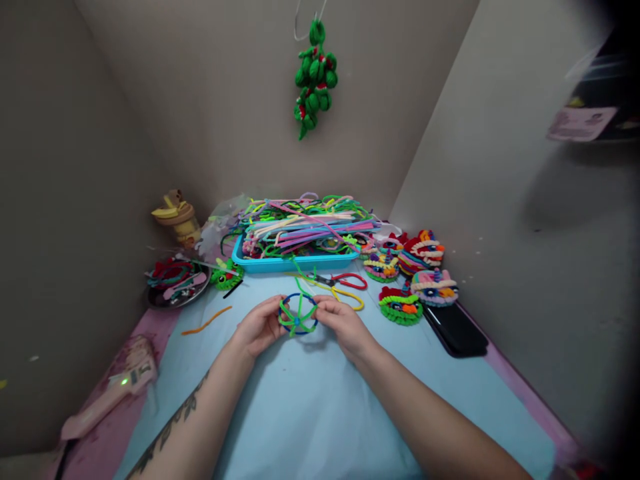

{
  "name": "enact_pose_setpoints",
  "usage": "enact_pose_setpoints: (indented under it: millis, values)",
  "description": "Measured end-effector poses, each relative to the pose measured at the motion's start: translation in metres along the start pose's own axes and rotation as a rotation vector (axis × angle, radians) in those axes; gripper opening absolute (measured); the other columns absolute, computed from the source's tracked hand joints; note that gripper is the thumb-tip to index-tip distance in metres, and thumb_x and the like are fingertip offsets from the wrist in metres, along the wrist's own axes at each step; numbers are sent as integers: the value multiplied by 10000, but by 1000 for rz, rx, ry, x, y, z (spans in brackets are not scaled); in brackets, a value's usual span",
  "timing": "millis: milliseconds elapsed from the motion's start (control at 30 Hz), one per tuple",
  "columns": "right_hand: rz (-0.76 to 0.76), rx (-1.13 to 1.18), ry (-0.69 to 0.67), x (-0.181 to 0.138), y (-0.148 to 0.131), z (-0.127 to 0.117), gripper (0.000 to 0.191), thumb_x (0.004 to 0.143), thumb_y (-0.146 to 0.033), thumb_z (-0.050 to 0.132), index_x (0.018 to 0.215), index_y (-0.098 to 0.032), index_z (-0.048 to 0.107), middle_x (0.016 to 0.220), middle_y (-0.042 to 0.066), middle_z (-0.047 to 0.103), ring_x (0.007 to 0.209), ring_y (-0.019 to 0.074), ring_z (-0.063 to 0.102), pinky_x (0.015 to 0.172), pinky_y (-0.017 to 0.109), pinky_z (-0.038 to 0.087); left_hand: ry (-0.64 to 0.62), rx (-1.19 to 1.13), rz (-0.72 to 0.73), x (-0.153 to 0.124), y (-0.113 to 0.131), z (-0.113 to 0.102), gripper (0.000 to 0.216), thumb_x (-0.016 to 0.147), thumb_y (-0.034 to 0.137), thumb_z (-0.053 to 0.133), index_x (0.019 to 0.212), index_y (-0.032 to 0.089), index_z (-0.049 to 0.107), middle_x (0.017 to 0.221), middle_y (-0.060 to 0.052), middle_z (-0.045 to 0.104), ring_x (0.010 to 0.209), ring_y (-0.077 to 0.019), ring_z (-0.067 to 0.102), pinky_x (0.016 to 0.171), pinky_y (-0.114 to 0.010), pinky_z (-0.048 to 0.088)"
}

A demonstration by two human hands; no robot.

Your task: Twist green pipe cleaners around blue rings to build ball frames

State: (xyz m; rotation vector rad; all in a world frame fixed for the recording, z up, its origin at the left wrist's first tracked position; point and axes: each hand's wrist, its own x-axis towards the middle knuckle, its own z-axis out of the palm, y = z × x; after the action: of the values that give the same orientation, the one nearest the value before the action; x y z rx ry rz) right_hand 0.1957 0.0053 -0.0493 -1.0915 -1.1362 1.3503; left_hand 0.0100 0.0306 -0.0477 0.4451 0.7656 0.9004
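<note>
Hands (261, 325) over blue cloth (313, 413) between walls (225, 100)

Green cluster (314, 77) hanging before grey wall (225, 100), black phone (463, 335), yellow cup (184, 225) at left

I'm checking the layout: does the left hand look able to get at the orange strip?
Probably yes: nothing shows between the left hand and the orange strip, though that hand is holding the blue-and-green ring.

Desk (113, 433) — pink, mostly covered by pale-blue sheet (320, 413). On sheet: blue tray (300, 265) at rear; red-and-yellow scissors (327, 281) just in front; orange fuzzy stem (205, 326), left; round fuzzy figures (401, 311), right. Pink strip, left — glue gun (113, 396), green light lit.
</note>
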Motion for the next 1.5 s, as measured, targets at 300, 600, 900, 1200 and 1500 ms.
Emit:
enact_pose_setpoints:
  millis: [300, 600, 900, 1200, 1500]
  values:
    - [70, 43, 31, 3, 5, -3, 246, 688, -362, 646, 860, -189, 679, 897, 51, 629, 885, 213, 557, 800, 354, 417, 80, -27, 44, -2, 4, 7, 157, 711, 86, 621, 857, 133, 588, 627, 15, 579, 476, -64, 524, 481, -172, 429]
    - [-696, -607, 162, -17, -13, 2, 144, 797, -183, 577, 890, -253, 660, 1037, 48, 555, 1010, 206, 511, 898, 401, 388, 8, 774, 554, -24, -6, 31, 232, 778, 276, 611, 961, 179, 505, 693, 36, 549, 659, -95, 532, 643, -209, 408]
    - [-869, -771, 131, -21, -14, 5, 191, 799, -170, 587, 925, -286, 671, 1073, 48, 535, 1064, 225, 467, 922, 436, 402, -51, 977, 686, -28, -16, 29, 193, 816, 229, 546, 964, 213, 422, 842, 9, 558, 806, -123, 570, 730, -253, 446]
    - [-854, -859, 157, -21, -15, 5, 137, 777, -191, 611, 874, -257, 681, 1104, 57, 536, 1093, 236, 446, 957, 453, 368, -42, 936, 594, -26, -12, 33, 191, 796, 216, 566, 908, 202, 412, 781, 19, 568, 769, -112, 580, 720, -252, 443]
    - [-804, -833, 134, -19, -16, 3, 165, 769, -187, 599, 886, -255, 694, 1123, 62, 528, 1103, 241, 437, 951, 449, 368, 6, 943, 548, -26, -10, 32, 279, 738, 191, 609, 926, 206, 403, 775, 11, 602, 782, -135, 599, 713, -276, 462]
